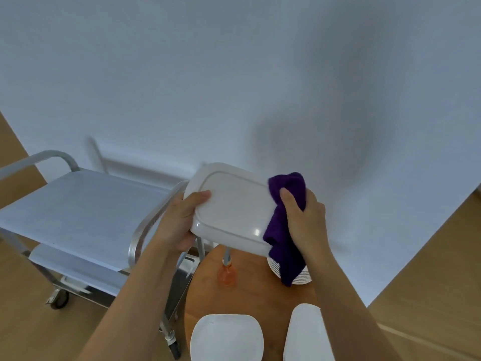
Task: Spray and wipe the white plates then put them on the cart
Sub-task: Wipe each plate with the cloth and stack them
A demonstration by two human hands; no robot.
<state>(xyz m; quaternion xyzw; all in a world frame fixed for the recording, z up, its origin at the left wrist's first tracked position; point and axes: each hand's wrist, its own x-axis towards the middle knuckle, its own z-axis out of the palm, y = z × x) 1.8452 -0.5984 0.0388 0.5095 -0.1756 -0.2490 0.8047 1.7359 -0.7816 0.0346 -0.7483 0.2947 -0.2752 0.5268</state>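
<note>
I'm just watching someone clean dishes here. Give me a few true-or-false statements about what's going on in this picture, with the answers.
1. The left hand holds a white rectangular plate. True.
2. The right hand grips a yellow sponge. False: it grips a purple cloth.
3. Plates are already stacked on the cart's top shelf. False: that shelf holds no plates.
4. An orange spray bottle stands on the round wooden table. True.
</note>
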